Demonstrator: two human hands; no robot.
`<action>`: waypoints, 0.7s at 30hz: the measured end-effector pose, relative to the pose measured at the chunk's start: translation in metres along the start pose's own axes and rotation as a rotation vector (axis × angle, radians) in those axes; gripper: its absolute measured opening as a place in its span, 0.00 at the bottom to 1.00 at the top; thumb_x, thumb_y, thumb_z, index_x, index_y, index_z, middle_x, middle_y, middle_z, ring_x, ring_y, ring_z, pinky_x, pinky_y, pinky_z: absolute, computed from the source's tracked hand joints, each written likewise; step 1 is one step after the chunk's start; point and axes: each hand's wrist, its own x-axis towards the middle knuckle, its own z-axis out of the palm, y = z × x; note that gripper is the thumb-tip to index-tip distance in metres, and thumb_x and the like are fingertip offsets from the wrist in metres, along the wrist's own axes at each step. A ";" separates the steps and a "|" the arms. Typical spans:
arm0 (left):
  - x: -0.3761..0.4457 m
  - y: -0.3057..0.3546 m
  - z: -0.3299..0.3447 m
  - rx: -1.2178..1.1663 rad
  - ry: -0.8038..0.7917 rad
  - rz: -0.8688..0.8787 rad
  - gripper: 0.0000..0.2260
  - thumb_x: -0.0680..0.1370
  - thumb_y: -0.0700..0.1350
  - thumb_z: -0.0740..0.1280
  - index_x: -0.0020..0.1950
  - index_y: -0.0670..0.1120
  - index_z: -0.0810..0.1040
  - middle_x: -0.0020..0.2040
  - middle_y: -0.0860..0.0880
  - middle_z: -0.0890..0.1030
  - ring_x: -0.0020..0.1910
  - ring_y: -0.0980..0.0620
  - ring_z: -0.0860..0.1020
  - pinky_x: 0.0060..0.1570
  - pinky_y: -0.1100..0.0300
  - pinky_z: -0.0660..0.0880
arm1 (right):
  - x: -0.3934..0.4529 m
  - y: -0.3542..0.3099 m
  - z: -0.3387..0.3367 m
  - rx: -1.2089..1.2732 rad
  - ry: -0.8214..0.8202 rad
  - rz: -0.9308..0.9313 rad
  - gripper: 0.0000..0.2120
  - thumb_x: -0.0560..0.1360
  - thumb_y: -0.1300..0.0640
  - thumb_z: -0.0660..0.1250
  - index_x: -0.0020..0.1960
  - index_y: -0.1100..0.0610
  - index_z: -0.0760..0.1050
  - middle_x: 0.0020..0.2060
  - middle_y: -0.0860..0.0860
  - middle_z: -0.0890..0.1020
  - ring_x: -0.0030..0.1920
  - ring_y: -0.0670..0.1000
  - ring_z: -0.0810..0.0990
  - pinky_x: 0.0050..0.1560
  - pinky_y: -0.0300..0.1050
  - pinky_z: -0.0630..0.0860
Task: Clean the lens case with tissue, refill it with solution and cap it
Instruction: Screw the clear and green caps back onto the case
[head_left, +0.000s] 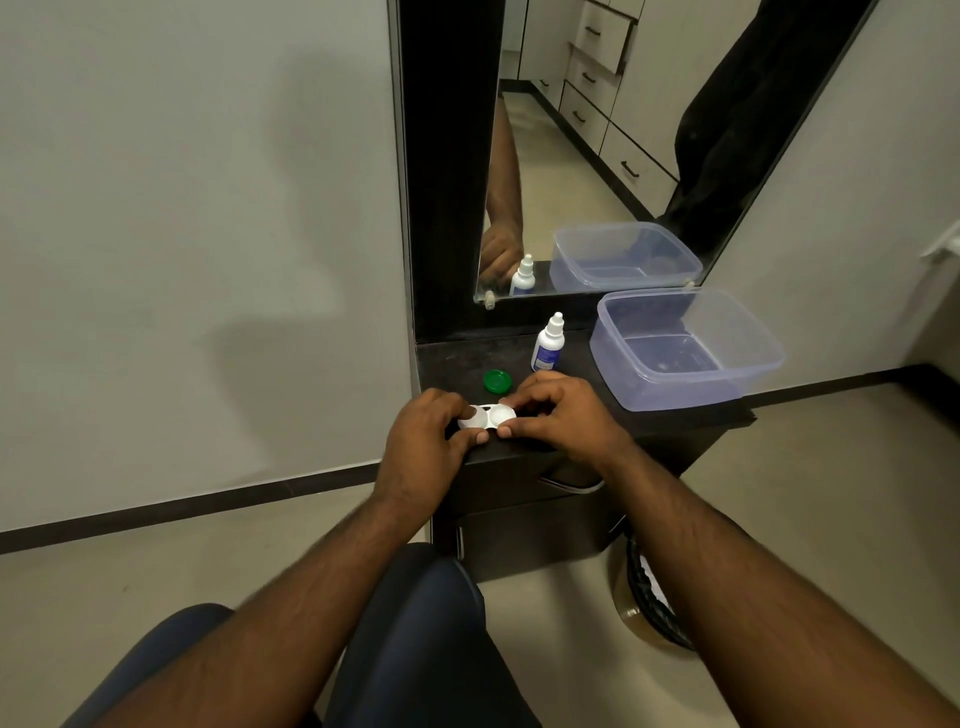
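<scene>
A pale wall and a tall mirror (597, 156) stand behind a small dark cabinet (587, 441), and the only view looks down from the person's head. The white lens case (487, 417) lies at the front edge of the cabinet top, and everything else is told from it. The left hand (423, 441) grips the left end of the case, with its thumb over the left well. The right hand (558, 415) pinches a white round cap on the right well between thumb and fingers. A green cap (497, 381) lies just behind the case, off its well. The solution bottle (548, 345) stands further back and to the right, with its cap on. A clear plastic box (685, 348) sits well to the right. No tissue shows. The case sits very close to the edge, so a hard twist could push it off. If solution is inside the open well, a tilt would spill it.
</scene>
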 end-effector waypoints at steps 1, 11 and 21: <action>-0.001 0.000 -0.001 0.002 -0.018 0.005 0.10 0.71 0.41 0.74 0.52 0.43 0.82 0.50 0.45 0.81 0.49 0.49 0.77 0.51 0.57 0.74 | 0.000 0.000 0.000 0.004 0.002 0.001 0.14 0.65 0.56 0.77 0.50 0.55 0.83 0.45 0.43 0.79 0.47 0.43 0.78 0.45 0.33 0.73; -0.005 -0.003 0.001 -0.019 -0.028 0.011 0.22 0.74 0.55 0.69 0.64 0.46 0.74 0.58 0.49 0.79 0.55 0.52 0.75 0.54 0.60 0.71 | -0.001 -0.002 0.001 0.009 0.017 0.005 0.13 0.66 0.56 0.77 0.49 0.55 0.83 0.44 0.43 0.80 0.47 0.43 0.79 0.46 0.35 0.74; -0.003 -0.009 0.006 0.058 -0.041 0.079 0.12 0.75 0.42 0.70 0.58 0.44 0.80 0.58 0.45 0.79 0.57 0.47 0.75 0.57 0.60 0.68 | 0.000 -0.001 0.002 0.008 0.022 0.014 0.13 0.65 0.56 0.78 0.49 0.55 0.83 0.44 0.42 0.80 0.47 0.43 0.78 0.48 0.37 0.75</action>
